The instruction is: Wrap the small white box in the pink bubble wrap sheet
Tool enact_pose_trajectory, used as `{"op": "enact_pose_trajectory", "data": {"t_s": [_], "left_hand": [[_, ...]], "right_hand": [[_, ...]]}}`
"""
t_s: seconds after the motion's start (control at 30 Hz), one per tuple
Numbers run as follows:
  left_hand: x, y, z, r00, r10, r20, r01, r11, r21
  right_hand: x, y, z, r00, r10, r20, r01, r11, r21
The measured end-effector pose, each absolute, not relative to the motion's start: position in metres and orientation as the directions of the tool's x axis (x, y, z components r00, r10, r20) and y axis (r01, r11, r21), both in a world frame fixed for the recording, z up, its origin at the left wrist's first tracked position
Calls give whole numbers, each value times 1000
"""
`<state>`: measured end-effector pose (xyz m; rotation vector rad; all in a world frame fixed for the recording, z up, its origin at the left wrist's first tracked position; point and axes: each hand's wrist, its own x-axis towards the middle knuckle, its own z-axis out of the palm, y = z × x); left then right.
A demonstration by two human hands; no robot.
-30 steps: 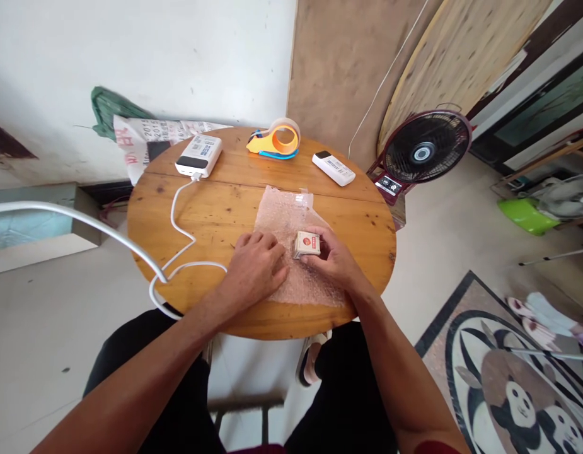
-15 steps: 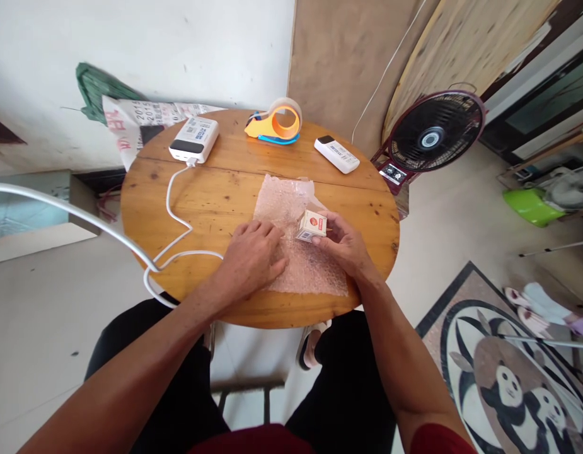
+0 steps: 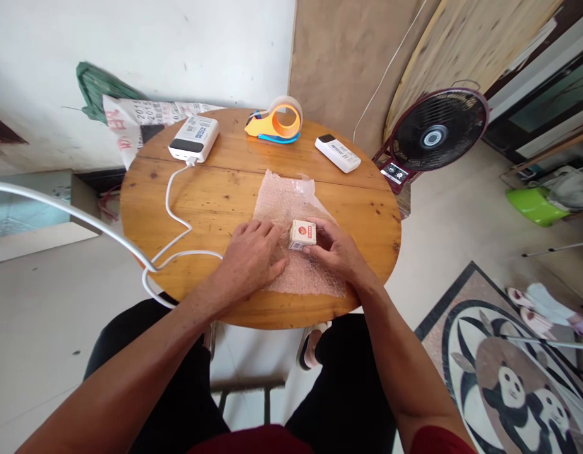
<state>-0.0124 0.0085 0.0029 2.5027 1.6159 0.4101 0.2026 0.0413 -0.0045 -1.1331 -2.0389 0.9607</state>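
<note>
The small box (image 3: 302, 234) is being held in the right hand (image 3: 337, 250), between thumb and fingers, over the pink bubble wrap (image 3: 285, 197) — its left edge is being partly covered by the left hand (image 3: 253, 253), palm down, fingers loosely extended.

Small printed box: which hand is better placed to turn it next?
Probably the right hand: it grips the box at its right side, while the left hand lies palm down across the left edge of the bubble wrap, off the box.
</note>
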Motion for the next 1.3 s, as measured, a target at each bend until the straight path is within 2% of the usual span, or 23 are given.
{"op": "enact_pose_trajectory", "data": {"t_s": [0.4, 0.57, 0.67, 0.77, 0.93, 1.17, 1.3], "left_hand": [[-14, 8, 0, 405, 895, 188, 856, -444, 265], [-14, 2, 10, 364, 889, 278, 857, -436, 273], [-14, -7, 19, 481, 831, 279, 791, -549, 270], [-12, -17, 24, 611, 771, 176, 739, -636, 220], [-10, -25, 23, 652, 749, 119, 740, -662, 119], [-8, -22, 18, 686, 714, 141, 718, -695, 28], [-7, -19, 19, 702, 695, 156, 696, -716, 59]], "right_hand": [[203, 42, -4, -460, 862, 211, 478, 441, -760], [201, 40, -6, -444, 866, 230, 543, 465, -700], [201, 39, -8, -445, 865, 232, 556, 470, -685], [204, 40, -7, -446, 872, 199, 479, 421, -771], [210, 44, -2, -403, 910, 95, 266, 216, -939], [210, 48, 1, -305, 951, 51, 103, 86, -991], [213, 50, -1, -290, 955, 65, 81, 93, -992]]}}
